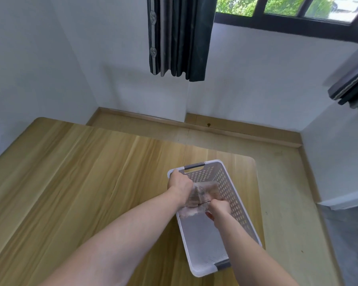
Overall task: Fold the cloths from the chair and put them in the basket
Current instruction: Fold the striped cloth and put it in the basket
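**Head view: both hands inside the basket on a folded cloth**

Head camera looks down on a wooden table [74, 182]. White perforated basket [232, 195] with grey handle grips sits near the table's far right corner, its long axis running roughly along the right edge, its near end slightly over toward the middle.

Folded cloth [203, 193], pale pinkish-brown, mottled, lies inside the basket in the far half, against the left wall. Its near edge reaches about midway along the basket floor; the floor nearer the camera shows bare.

Left hand [179, 183] comes in over the basket's left rim near the far left corner. Knuckles up, fingers curled down onto the cloth's left side. Fingertips hidden under the hand, so whether they pinch the fabric or only press on it cannot be told.

Right hand [219, 207] sits lower in the basket at the cloth's near right corner, fingers closed into a loose fist around that edge of the fabric. Looks like a grip on the cloth, though the fingertips are partly hidden.

Cloth lies between the two hands, mostly beyond the right hand and to the right of the left.

Both forearms bare, crossing the table's near edge.

Background: white walls, dark curtain [180, 38], window [287, 7] with greenery outside, wooden floor beyond the table.
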`<state>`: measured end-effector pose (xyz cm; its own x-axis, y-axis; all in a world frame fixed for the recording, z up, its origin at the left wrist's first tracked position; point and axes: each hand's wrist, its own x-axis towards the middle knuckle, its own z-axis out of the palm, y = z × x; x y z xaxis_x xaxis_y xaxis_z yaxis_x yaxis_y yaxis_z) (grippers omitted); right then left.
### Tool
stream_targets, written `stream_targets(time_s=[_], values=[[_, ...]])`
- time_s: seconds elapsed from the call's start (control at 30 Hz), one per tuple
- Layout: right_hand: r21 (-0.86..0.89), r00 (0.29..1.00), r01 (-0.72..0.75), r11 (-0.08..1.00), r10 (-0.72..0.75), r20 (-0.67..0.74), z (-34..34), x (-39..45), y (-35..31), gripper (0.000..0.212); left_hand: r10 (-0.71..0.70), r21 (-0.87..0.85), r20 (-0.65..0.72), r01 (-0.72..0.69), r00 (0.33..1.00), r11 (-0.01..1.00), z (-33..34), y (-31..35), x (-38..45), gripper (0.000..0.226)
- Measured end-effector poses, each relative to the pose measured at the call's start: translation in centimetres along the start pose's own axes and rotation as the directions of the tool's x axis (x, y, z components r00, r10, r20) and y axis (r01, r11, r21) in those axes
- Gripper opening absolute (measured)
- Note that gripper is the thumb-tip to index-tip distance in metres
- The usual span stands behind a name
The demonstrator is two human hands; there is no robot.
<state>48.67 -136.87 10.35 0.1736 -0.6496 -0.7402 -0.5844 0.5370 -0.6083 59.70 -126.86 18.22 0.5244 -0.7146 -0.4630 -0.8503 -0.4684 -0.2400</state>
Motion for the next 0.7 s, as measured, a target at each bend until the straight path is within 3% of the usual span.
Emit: stream_targets(time_s=[0.1,0.23,0.33,0.47,0.6,0.7], values=[[-0.030,1.000,0.002,1.000,-0.002,0.008,0.7,1.7,0.8,0.033,0.037,0.092,0.041,-0.040,0.998,0.995,0.2,0.5,1.2,0.027],[-0.257,0.989,0.137,0.957,-0.146,-0.018,1.0,2.7,2.2,0.061,0.023,0.008,0.064,-0.024,0.998,1.000,1.3,1.2,1.9,0.035],[-0.400,0.949,0.314,0.861,-0.299,0.101,0.5,0.4,2.4,0.041,0.065,-0.028,0.116,-0.062,0.991,0.998,2.2,1.8,1.5,0.035],[-0.396,0.902,0.426,0.813,-0.347,0.258,0.0,-1.3,1.6,0.033,0.066,-0.117,0.176,-0.046,0.982,0.992,2.0,1.5,0.6,0.037],[-0.407,0.852,0.515,0.755,-0.399,0.340,-1.0,-1.4,1.5,0.038,0.004,-0.279,0.146,0.037,0.989,0.960,2.3,0.8,-1.2,0.037],[-0.536,0.850,0.522,0.663,-0.350,0.394,-2.0,-1.6,1.6,0.049,-0.033,-0.375,0.140,0.084,0.990,0.923,3.3,0.5,-3.3,0.037]])
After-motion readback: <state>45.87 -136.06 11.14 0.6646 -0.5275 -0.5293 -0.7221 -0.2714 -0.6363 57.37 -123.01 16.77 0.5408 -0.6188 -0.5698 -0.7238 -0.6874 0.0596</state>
